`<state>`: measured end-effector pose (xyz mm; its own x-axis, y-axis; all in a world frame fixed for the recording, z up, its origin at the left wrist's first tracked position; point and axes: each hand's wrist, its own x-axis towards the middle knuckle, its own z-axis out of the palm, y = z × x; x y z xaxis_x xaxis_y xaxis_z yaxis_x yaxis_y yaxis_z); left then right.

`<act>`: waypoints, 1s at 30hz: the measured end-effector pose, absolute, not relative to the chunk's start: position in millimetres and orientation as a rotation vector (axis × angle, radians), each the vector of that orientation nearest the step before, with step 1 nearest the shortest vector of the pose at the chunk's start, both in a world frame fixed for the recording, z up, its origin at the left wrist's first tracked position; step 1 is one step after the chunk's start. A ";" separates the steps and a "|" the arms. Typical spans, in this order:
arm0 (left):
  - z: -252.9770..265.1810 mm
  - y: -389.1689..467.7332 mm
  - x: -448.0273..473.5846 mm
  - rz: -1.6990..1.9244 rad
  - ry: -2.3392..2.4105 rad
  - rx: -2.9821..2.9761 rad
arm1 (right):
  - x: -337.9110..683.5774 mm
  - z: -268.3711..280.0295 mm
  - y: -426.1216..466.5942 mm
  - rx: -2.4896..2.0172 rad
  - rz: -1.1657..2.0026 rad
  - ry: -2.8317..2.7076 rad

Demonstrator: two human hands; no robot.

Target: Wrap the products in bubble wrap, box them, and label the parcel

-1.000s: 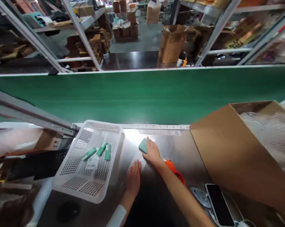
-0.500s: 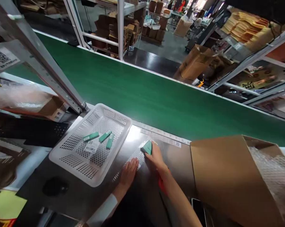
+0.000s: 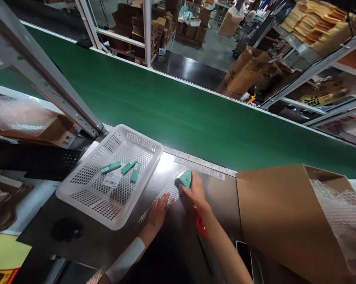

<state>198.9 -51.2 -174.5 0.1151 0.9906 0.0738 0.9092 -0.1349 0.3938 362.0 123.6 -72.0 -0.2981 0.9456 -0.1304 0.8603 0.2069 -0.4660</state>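
My right hand grips a small green box, tilted on the upper end of a strip of bubble wrap; my fingers hide part of it, and I cannot tell whether it is one box or several together. Lower on the same strip, my left hand lies with fingers stretched out, palm down on the wrap. To the left, a white plastic basket holds three slim green boxes and a white barcode label.
Beyond the metal worktable runs a green conveyor belt. At right stands a large cardboard box with bubble wrap inside, a phone beside it. A black mouse and keyboard are at left.
The green box in my right hand has tipped a little, its upper edge rolling over on the bubble wrap. My left hand has slid slightly left. The whole view has shifted slightly.
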 end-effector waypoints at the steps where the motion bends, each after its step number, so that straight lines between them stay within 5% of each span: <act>1: -174.8 -51.2 198.6 0.464 1.880 2.157 | 359.5 -72.6 121.2 -1.724 0.706 -2.310; 14: -154.3 -47.3 203.4 0.359 1.936 2.204 | 349.4 -88.5 125.0 -1.863 0.851 -2.311; 21: -109.4 -3.1 206.1 0.703 1.907 2.144 | 364.1 -91.3 200.6 -2.149 0.788 -2.177; 30: -115.8 11.0 205.6 0.396 1.864 2.303 | 360.5 -89.1 197.3 -2.072 0.871 -2.201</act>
<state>205.6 11.0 -115.8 0.1920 0.9754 0.1079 0.9351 -0.2152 0.2815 360.5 197.3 -89.1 -0.1323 0.9204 -0.3680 0.9230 -0.0209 -0.3842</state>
